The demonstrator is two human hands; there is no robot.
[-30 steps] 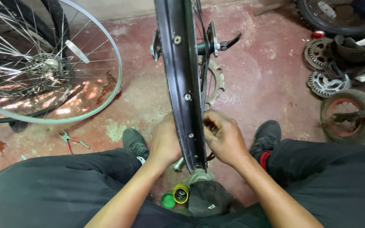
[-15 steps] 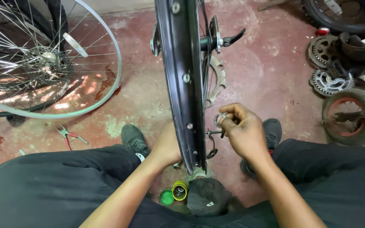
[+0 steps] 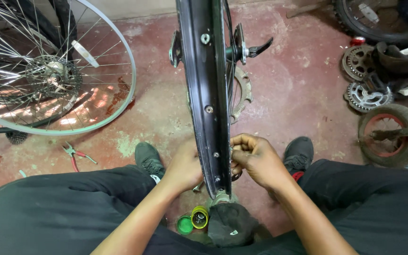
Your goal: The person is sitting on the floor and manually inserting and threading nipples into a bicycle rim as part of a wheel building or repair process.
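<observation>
Black rim [image 3: 207, 94] stands upright at frame centre, btwn the knees. Left hand [image 3: 185, 165] grips its lower left side; right hand [image 3: 256, 160] is closed, fingers pinched on spokes at lower right. Risk: rim could tip sideways if left grip slackens; small caps [image 3: 193, 220] below could get knocked.

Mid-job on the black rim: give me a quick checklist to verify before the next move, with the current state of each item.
1. Black rim upright between the knees: ok.
2. Left hand steadying the rim's left side: ok.
3. Right hand pinched at the spokes by the rim: ok; what the fingers grip: cannot tell.
4. Yellow and green caps on the floor, within reach: ok.
5. Red-handled pliers lying off to the left, apart from both hands: ok.
6. Spoke tension: cannot tell.
</observation>
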